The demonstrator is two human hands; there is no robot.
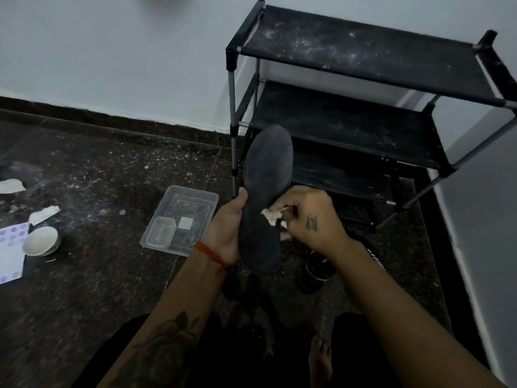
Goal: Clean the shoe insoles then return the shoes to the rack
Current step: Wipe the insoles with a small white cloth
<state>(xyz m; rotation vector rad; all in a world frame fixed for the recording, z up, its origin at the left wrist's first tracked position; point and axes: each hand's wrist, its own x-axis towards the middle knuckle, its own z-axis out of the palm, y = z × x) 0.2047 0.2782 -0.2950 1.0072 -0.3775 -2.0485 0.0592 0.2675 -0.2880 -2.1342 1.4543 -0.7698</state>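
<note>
At the frame's centre, a long dark grey foam insole [265,197] is being held upright by the curled left hand [228,225], so a crumpled white cloth wad [270,217], pinched in the right hand [313,217], can rub its face.

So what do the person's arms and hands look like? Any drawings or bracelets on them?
Both arms are bare, with no sleeves. The left hand has a red-orange thread band around its wrist, and a big dark rose tattoo sits further down that forearm. The right hand has a small dark tattoo on its back. No rings or watch show.
</note>
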